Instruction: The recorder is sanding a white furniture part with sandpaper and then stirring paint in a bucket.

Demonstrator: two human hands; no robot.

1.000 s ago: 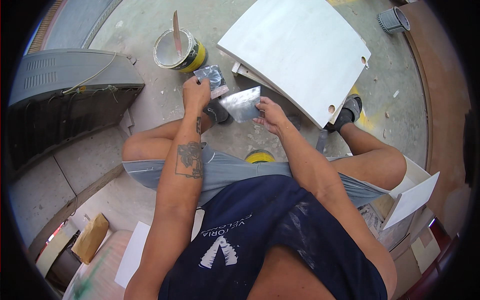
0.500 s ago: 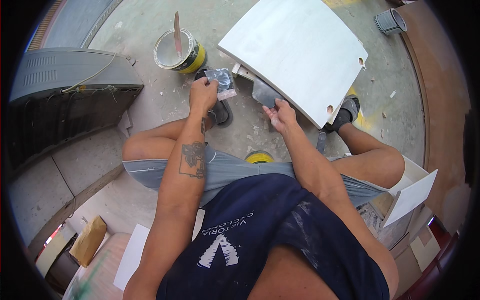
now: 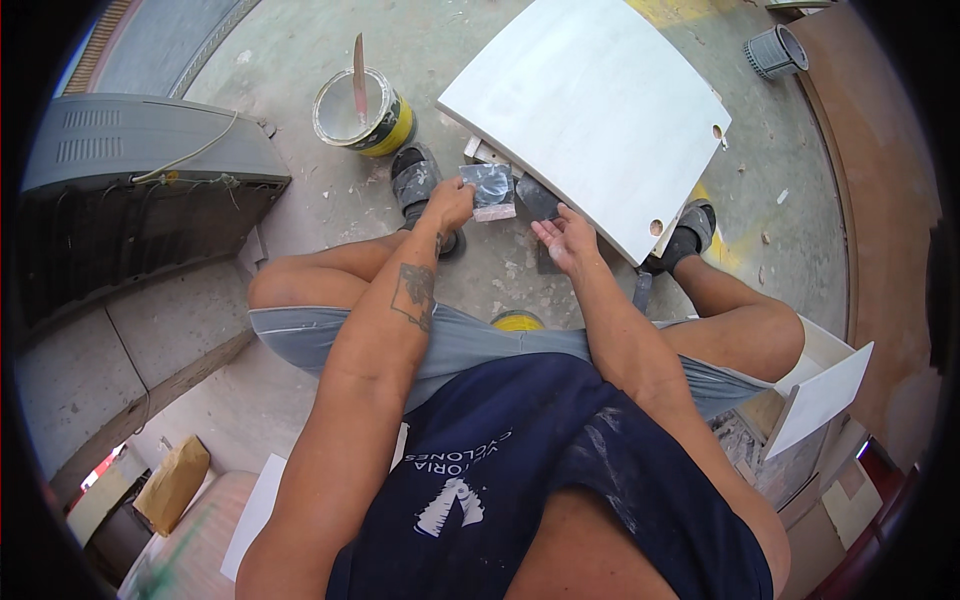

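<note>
Dark plate (image 3: 538,198), outline indistinct

L hand (image 3: 452,204) pinching, R hand (image 3: 569,239) palm up, arms (image 3: 368,370) fwd

Left hand (image 3: 452,203) gripping a smeared flat plate (image 3: 489,186), right hand (image 3: 569,240) holding a dark blade (image 3: 538,198), white panel (image 3: 590,110) alongside

The white panel (image 3: 590,110) runs off the top edge and hides most of the support (image 3: 486,151) beneath it. Grey shorts (image 3: 465,345) cover most of a yellow tin (image 3: 517,320). A round object (image 3: 800,4), upper right, is cut off, its kind unclear. Whether the dark scraper (image 3: 537,197) in the right hand (image 3: 568,240) touches the panel cannot be told.
</note>
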